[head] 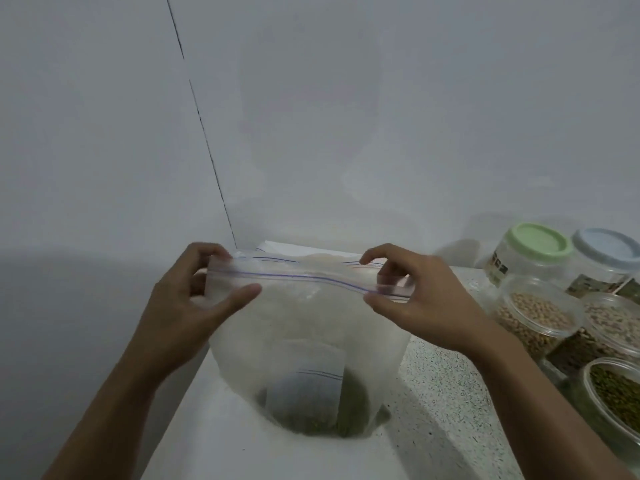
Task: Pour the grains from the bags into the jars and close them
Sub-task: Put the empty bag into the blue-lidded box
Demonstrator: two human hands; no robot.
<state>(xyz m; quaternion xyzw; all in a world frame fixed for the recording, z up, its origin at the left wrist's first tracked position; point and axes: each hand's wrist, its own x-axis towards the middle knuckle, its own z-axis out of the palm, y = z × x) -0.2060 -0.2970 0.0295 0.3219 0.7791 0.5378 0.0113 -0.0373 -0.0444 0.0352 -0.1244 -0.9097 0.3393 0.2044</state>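
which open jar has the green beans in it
The jar at the bottom right corner; the pale-bean jar and mottled-bean jar sit behind it.

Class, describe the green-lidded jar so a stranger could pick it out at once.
On the right of the speckled countertop stands a cluster of clear jars. At its back, left of the blue-lidded jar, sits the green-lidded jar, the only pale green lid.
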